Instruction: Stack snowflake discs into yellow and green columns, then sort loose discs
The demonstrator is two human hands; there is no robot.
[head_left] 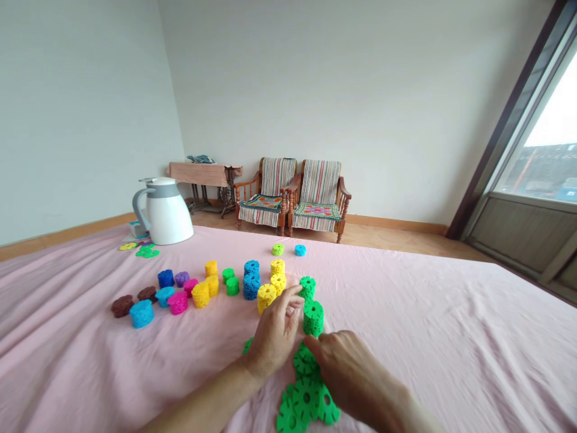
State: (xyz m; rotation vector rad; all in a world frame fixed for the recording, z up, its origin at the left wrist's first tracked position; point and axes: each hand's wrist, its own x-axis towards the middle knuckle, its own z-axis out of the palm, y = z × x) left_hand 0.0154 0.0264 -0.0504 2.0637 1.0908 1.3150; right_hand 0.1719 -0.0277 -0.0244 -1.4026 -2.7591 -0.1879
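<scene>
My left hand [277, 331] reaches over the pink cloth with its fingers stretched forward and slightly bent. Its fingertips are beside a green stack of snowflake discs [308, 287], and nothing shows in its grasp. A second, taller green stack [313, 317] stands just right of it. My right hand [345, 361] is curled against a pile of green snowflake discs [305, 361], its fingertips partly hidden. Loose green discs [306, 398] overlap in front of that pile. Yellow stacks [267, 296] stand left of my left hand, and another green piece [247, 345] is partly hidden behind its wrist.
Blue stacks [251, 285], small green stacks [232, 285], orange-yellow stacks [201, 295], pink stacks [178, 302], light-blue stacks [141, 314] and brown stacks [122, 306] stand to the left. A white jug [169, 213] is at the back left. Two chairs [318, 195] stand beyond the cloth [451, 337].
</scene>
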